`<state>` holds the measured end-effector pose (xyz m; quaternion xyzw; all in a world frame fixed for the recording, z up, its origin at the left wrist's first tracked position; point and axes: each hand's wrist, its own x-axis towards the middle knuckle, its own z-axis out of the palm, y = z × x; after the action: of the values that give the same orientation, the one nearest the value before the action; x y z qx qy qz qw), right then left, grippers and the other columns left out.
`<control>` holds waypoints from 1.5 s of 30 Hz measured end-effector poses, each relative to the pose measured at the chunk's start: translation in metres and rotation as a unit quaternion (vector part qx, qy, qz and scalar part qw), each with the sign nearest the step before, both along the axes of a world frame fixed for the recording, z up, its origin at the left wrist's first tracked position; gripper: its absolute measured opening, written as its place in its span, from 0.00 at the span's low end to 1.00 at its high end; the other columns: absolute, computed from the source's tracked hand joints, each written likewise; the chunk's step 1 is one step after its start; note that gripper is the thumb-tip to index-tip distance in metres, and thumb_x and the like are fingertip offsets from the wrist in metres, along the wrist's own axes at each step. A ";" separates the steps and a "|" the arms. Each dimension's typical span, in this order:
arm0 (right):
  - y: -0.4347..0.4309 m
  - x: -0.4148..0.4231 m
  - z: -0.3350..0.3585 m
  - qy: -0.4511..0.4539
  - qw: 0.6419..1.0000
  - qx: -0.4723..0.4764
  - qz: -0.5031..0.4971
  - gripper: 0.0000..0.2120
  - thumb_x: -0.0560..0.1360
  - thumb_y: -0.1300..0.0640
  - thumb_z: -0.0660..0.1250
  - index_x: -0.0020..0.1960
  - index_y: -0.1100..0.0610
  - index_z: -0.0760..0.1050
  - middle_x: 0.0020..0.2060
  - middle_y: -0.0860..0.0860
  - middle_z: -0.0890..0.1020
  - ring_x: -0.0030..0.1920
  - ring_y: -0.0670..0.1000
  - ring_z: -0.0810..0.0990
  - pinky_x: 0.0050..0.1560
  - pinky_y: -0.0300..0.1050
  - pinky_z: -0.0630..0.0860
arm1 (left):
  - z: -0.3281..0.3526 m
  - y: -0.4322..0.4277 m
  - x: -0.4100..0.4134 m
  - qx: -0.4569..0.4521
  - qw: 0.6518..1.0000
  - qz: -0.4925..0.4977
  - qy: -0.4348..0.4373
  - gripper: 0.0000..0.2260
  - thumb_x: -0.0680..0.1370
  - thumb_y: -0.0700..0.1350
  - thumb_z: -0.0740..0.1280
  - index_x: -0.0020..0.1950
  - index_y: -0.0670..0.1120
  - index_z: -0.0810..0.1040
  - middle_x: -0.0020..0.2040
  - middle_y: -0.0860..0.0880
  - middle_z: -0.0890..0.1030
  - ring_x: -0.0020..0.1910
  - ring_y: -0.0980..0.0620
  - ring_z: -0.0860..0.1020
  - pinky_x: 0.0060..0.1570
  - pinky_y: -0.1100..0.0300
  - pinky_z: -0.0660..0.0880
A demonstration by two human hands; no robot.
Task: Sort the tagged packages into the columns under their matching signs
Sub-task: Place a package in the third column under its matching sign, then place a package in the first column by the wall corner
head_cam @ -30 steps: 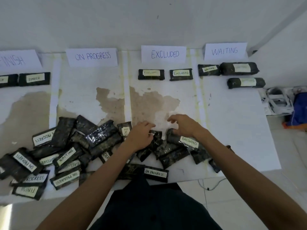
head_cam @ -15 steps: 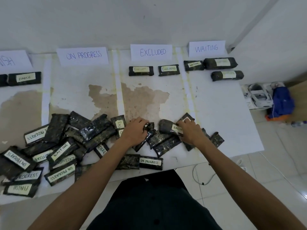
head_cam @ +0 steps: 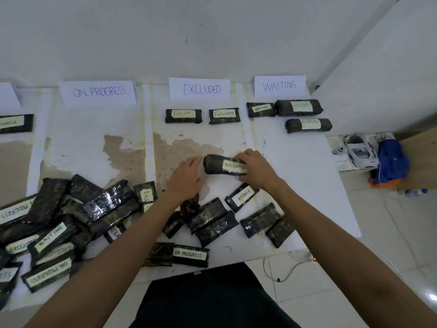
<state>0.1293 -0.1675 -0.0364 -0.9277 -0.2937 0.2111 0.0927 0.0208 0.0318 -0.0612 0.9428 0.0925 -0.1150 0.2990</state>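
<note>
Dark plastic-wrapped package tagged EXCLUDED (head_cam: 218, 165) is at frame centre, label up for reading — right hand (head_cam: 256, 170) wrapped round its right end, left hand (head_cam: 186, 179) relaxed at its left end, apparently to steady it. It is below the white paper EXCLUDED sign (head_cam: 199, 89) — its matching column.

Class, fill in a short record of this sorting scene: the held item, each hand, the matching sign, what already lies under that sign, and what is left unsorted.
Held item: dark plastic-wrapped package tagged EXCLUDED
Right hand: grips the held package's right end
Left hand: open, at the package's left end; contact unclear
Matching sign: white paper EXCLUDED sign
Already under it: left sorted package, right sorted package, both dark, tagged EXCLUDED
Unsorted: heap of dark wrapped packages, near left
</note>
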 end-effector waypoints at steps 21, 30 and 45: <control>0.042 0.105 -0.048 -0.054 0.991 0.086 0.086 0.27 0.69 0.58 0.72 0.67 0.56 0.70 0.64 0.57 0.70 0.62 0.59 0.69 0.61 0.53 0.67 | -0.038 0.011 0.077 0.060 0.994 0.091 0.005 0.33 0.73 0.40 0.63 0.75 0.40 0.52 0.67 0.36 0.66 0.64 0.35 0.64 0.63 0.43 0.65; -0.024 0.020 -0.031 0.103 0.976 -0.027 0.189 0.25 0.69 0.59 0.70 0.66 0.51 0.71 0.63 0.53 0.72 0.59 0.56 0.69 0.59 0.51 0.69 | -0.029 -0.039 0.015 0.041 0.996 0.066 0.038 0.29 0.73 0.41 0.63 0.73 0.43 0.59 0.70 0.40 0.62 0.68 0.39 0.60 0.67 0.47 0.61; -0.013 -0.009 -0.005 0.150 0.987 0.039 0.034 0.13 0.71 0.58 0.70 0.53 0.56 0.70 0.49 0.52 0.80 0.41 0.52 0.77 0.40 0.46 0.77 | 0.002 -0.067 -0.038 -0.162 0.973 0.163 -0.003 0.20 0.77 0.42 0.64 0.69 0.45 0.68 0.63 0.46 0.72 0.63 0.49 0.70 0.58 0.62 0.65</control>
<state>0.1204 -0.1808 -0.0411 -0.8706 -0.3158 0.3394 0.1646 -0.0175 -0.0353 -0.0590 0.8545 0.2245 -0.0749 0.4625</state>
